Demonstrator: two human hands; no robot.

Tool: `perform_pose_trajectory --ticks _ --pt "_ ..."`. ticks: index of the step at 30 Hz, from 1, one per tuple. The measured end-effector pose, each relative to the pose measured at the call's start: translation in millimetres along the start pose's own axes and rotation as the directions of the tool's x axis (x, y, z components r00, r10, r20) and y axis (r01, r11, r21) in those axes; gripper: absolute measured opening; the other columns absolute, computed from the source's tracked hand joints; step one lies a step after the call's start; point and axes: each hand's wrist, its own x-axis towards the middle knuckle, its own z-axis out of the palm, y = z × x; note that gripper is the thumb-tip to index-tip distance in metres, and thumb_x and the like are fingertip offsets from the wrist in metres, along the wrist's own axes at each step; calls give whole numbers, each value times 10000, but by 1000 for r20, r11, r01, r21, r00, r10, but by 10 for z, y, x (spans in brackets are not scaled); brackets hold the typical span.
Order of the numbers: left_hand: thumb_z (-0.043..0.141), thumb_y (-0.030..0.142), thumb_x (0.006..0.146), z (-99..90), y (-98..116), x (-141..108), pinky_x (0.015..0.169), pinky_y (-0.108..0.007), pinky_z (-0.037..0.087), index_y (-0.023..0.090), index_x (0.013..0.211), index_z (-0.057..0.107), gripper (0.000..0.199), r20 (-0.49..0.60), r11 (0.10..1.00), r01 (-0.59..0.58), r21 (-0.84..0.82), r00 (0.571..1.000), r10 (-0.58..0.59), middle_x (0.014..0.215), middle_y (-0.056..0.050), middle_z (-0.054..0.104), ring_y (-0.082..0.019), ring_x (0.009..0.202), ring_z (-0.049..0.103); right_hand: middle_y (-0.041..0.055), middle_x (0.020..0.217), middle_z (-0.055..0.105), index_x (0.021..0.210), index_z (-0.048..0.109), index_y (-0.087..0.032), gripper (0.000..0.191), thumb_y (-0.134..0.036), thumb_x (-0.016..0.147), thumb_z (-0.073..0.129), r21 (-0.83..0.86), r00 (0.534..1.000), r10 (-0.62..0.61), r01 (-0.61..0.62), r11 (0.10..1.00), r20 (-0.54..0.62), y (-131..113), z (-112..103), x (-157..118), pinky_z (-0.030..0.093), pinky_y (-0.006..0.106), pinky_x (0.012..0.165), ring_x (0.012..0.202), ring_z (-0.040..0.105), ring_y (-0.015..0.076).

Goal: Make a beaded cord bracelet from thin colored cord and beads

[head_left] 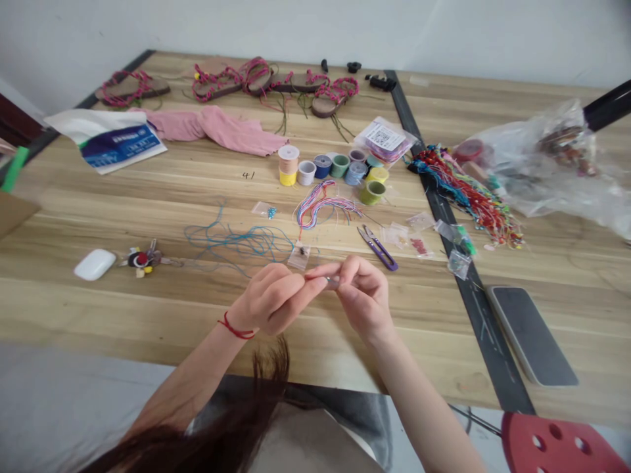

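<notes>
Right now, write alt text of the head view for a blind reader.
The left hand and right hand pinch a tiny item, too small to identify, over a wooden table; blue thread, purple snips and thread spools lie beyond.

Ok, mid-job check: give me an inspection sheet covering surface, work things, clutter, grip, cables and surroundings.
Surface: wood-grain table, dark strip running across its right side.
Work things: loose blue thread; purple-handled snips beyond the right hand; thread spools grouped farther back.
Clutter: phone at right; white case and keyring bundle at left; crumpled clear plastic at far right.
Grip: the left hand and right hand pinch a small shiny item, too hidden to identify.
Cables: thin dark cables below the table edge, lower right.
Surroundings: pale wall behind; red piece with round holes, lower right.
</notes>
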Motion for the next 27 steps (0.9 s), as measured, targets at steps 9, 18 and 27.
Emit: perform_pose_trajectory --ticks 9,18,27 --pt "530 70 899 11 -1 -21 647 -243 484 79 1012 614 141 -2 1000 2 8 1000 -2 891 -21 502 -99 760 538 98 1008 764 743 534 -221 202 -337 821 680 -13 998 59 -59 998 -27 11 -23 -12 588 462 840 1008 710 267" --pt "553 93 894 11 0 -43 639 -241 490 101 1044 611 162 0 999 8 32 1000 -8 890 -20 526 -92 741 543 91 940 762 734 541 -217 228 -372 803 694 -30 995 90 -91 995 -48 20 -30 -17 576 452 841 965 711 253" --pt "560 96 890 24 -26 -70 629 -248 485 117 1117 604 232 -19 998 28 63 999 -27 874 -21 529 -94 713 534 -22 681 609 788 644 -205 145 -322 788 729 -131 976 19 -48 990 -217 76 -63 31 446 222 548 572 524 87"
